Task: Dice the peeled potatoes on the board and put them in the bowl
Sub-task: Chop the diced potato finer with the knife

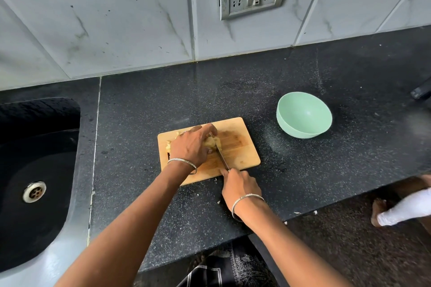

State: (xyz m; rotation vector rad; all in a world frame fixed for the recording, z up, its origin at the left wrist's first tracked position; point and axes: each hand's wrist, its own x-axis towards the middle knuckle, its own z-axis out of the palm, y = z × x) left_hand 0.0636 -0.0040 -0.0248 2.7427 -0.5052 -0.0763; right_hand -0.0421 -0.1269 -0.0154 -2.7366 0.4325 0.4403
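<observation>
While the left hand (193,144) lies over the potato (213,141) with its fingers curled down on it to hold it in place, the right hand (240,184) grips the knife (220,154) at the near edge of the board (240,144). Its fingers are closed round the handle, which is hidden inside the hand. The blade runs away from the person and stands against the right side of the potato, very close to the left fingertips. I judge that the step in hand is the cutting itself, somewhere in the middle of the dicing. A few cut pieces (168,145) show at the left of the board, partly behind the left hand, but how much of the potato is already cut I cannot tell, because the hand covers most of it. The bowl (286,128) stands on the black counter (140,123) to the right of the board and a little further back, apart from it, and nothing is visible inside it. The next move probably calls for a straight push of the blade down to the wood. The left fingertips should be kept tucked back from the edge. Transfer to the bowl is not yet begun.
</observation>
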